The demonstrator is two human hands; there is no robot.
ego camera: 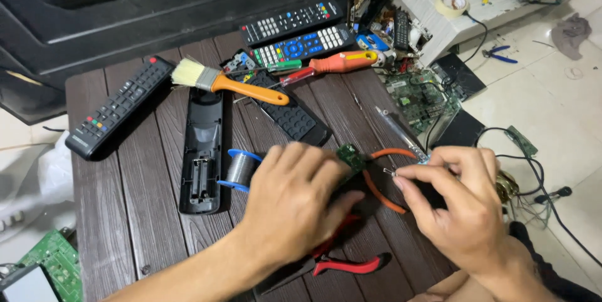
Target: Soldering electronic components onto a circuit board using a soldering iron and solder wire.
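Dark brown slatted tabletop (138, 214) fills the middle of the frame, crowded with remote controls: a black one (119, 107) at the left, two more (295, 32) at the upper centre, and an opened remote shell (202, 151) lying lengthwise beside a blue solder spool (240, 169). An orange-handled brush (229, 82) and an orange-handled screwdriver (332, 63) lie above my hands, and red-handled pliers (338, 264) sit at the lower centre. My left hand (295, 201) is curled down over a small green circuit board (351, 156), pinning it to the table; only the board's upper right corner shows past my fingers. My right hand (458, 208) is pinched narrow around a thin metal tool (407, 165), its tip pointing left toward the board, just beside its exposed corner. The tool's long axis runs roughly left to right, and an orange wire (376, 189) loops between my two hands.
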